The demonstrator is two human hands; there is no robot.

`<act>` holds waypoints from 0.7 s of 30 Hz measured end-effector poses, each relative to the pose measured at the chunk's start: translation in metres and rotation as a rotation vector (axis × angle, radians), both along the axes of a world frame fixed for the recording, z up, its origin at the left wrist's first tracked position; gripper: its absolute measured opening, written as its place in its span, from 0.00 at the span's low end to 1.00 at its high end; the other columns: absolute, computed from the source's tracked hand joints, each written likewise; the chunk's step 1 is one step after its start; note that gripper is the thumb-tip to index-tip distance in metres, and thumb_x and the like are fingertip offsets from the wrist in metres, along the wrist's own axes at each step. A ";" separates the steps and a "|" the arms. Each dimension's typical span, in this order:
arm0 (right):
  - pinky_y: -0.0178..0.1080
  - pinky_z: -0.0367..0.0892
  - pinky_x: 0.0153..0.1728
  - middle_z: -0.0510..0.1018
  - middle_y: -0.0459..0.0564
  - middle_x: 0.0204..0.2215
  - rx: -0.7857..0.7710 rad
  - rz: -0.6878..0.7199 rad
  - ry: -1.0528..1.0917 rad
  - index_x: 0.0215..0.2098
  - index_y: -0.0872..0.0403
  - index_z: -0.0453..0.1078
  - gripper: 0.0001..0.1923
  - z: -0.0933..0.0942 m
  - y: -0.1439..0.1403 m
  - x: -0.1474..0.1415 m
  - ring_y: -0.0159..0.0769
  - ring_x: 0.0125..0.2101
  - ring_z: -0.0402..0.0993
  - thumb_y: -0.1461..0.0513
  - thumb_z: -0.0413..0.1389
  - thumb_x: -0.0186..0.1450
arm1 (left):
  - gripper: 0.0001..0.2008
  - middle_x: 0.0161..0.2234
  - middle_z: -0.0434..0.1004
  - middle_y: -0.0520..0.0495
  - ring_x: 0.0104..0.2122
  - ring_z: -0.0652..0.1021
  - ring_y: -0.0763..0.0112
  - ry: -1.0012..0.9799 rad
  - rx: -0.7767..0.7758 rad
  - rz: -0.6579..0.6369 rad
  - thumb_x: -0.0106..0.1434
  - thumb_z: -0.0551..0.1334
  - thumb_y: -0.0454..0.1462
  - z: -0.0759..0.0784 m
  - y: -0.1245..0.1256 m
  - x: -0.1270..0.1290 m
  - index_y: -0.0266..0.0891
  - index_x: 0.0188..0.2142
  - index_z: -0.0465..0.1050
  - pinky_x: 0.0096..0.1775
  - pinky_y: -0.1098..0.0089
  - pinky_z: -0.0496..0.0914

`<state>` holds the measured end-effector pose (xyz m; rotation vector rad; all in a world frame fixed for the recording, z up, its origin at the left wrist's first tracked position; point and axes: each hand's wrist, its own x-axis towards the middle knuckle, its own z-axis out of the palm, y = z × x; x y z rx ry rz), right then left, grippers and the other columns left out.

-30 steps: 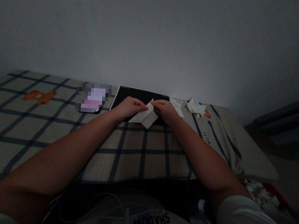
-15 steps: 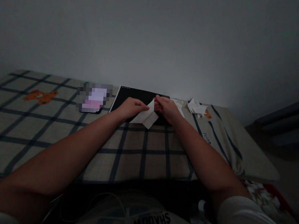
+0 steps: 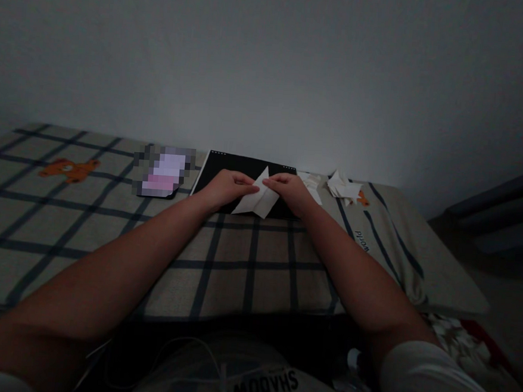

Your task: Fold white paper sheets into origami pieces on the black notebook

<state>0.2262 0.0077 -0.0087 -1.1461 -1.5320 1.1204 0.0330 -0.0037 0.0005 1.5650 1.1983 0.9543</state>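
A folded piece of white paper (image 3: 261, 200), pointed at its top and along its lower edge, is held between both hands above a black spiral-punched pad (image 3: 245, 166). My left hand (image 3: 230, 189) pinches its left side between thumb and fingers. On the other side, the thumb and fingers of my right hand (image 3: 290, 191) grip it near the upper point. Just beyond my right hand lies some white folded paper (image 3: 313, 185), partly hidden by that hand. Farther right is another crumpled-looking folded paper piece (image 3: 343, 187).
A checked cloth (image 3: 234, 266) covers the table, which stands against a grey wall (image 3: 270, 71). A phone (image 3: 164, 174), blurred by pixels, lies to the left. Below the front edge are a thin cable (image 3: 189, 339), a clear bottle (image 3: 353, 375) and, at lower right, a heap of white scraps (image 3: 461, 344).
My right hand has shifted its grip from behind the upper tip to the paper's right side. The paper has turned slightly and its point now stands up between my hands.
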 end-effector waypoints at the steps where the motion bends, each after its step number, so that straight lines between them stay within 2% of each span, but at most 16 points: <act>1: 0.36 0.60 0.29 0.77 0.47 0.26 0.004 -0.014 -0.020 0.28 0.55 0.76 0.15 -0.001 0.001 0.001 0.31 0.27 0.66 0.52 0.65 0.51 | 0.16 0.28 0.79 0.47 0.27 0.73 0.71 0.003 -0.003 -0.006 0.47 0.72 0.45 -0.001 0.000 0.000 0.37 0.31 0.79 0.28 0.71 0.64; 10: 0.38 0.63 0.31 0.79 0.49 0.28 0.001 -0.021 0.020 0.29 0.54 0.77 0.11 -0.001 0.000 0.000 0.32 0.29 0.69 0.55 0.65 0.52 | 0.15 0.28 0.78 0.48 0.27 0.73 0.71 0.007 0.003 0.003 0.48 0.72 0.46 -0.001 0.000 0.001 0.37 0.30 0.79 0.30 0.69 0.66; 15: 0.37 0.63 0.32 0.79 0.49 0.29 0.006 -0.030 0.035 0.30 0.54 0.78 0.13 -0.001 -0.001 -0.001 0.32 0.29 0.69 0.54 0.66 0.51 | 0.15 0.27 0.78 0.48 0.26 0.73 0.71 0.034 0.026 0.014 0.49 0.71 0.46 -0.002 0.001 0.000 0.37 0.30 0.78 0.29 0.70 0.65; 21: 0.36 0.60 0.28 0.74 0.45 0.21 0.051 -0.057 0.044 0.26 0.55 0.75 0.13 0.004 -0.003 -0.002 0.30 0.25 0.65 0.53 0.65 0.52 | 0.17 0.29 0.79 0.46 0.29 0.75 0.69 0.084 0.089 -0.005 0.48 0.71 0.48 -0.008 0.006 -0.001 0.37 0.31 0.80 0.31 0.70 0.66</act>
